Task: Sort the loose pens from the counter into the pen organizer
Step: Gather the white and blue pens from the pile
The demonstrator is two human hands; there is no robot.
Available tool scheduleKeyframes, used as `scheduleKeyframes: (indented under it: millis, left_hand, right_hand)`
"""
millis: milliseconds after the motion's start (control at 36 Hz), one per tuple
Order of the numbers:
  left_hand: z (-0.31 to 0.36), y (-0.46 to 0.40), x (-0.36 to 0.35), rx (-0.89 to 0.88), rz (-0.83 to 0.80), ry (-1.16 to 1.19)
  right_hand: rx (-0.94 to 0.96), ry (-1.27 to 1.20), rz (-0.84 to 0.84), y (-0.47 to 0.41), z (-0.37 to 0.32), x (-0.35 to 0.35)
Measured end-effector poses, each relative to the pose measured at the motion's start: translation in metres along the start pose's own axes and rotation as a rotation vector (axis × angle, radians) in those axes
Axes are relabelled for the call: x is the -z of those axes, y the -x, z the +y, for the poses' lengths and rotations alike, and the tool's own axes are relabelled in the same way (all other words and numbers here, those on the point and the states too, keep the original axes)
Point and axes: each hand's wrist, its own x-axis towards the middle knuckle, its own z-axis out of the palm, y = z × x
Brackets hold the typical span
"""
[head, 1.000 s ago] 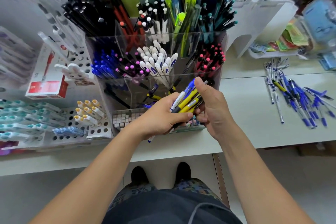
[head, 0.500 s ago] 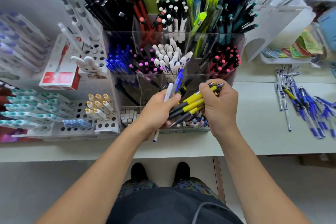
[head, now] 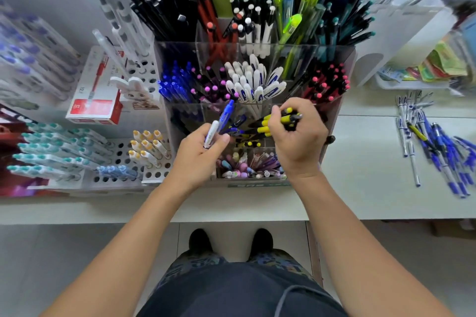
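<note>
2 hands work over the clear pen organizer in the head view, the only view given. The left hand grasps 2 pens, a white pen and a blue pen, both angled up toward the organizer's middle row; their lower ends are hidden inside the palm. The right hand is clenched around a bundle of yellow-and-black pens, held nearly level above a front compartment; how many are in the bundle cannot be told, since the fingers cover most of them. The organizer stands on the white counter, its compartments packed with upright pens: black, red, white-capped and green at the back, blue, pink-tipped and white in the middle. The front cells are partly hidden behind both hands, and their contents are hard to make out. Well apart to the right, a loose pile of pens, mostly blue and white, lies on the counter, blurred and cut off at the frame's edge. Left of the organizer a red box and white pen racks appear, smeared by blur.
</note>
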Motion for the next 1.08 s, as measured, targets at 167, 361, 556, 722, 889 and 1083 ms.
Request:
scheduleKeyframes:
  millis: [167,361,556,722,889,1083]
  left_hand:
    - [0.000,0.000,-0.002,0.053,-0.024,0.125]
    - [0.008,0.010,-0.001,0.190,-0.116,0.379]
    - [-0.007,0.006,0.012,0.401,-0.251,0.663]
    - [-0.009,0.008,0.012,0.377,-0.263,0.619]
    - [-0.007,0.008,0.008,0.352,-0.167,0.491]
    - [-0.010,0.006,0.011,0.310,-0.186,0.464]
  right_hand:
    - [0.133,0.027,-0.415,0.013,0.007,-0.012]
    - [-0.041,0.087,-0.639,0.004,0.002,-0.017]
    - [-0.142,0.167,-0.475,0.003,0.002,-0.015]
    - [-0.258,0.129,-0.589,0.008,-0.002,-0.022]
    - [-0.192,0.198,-0.469,0.014,-0.007,-0.018]
    - [-0.021,0.100,-0.399,0.025,-0.006,-0.014]
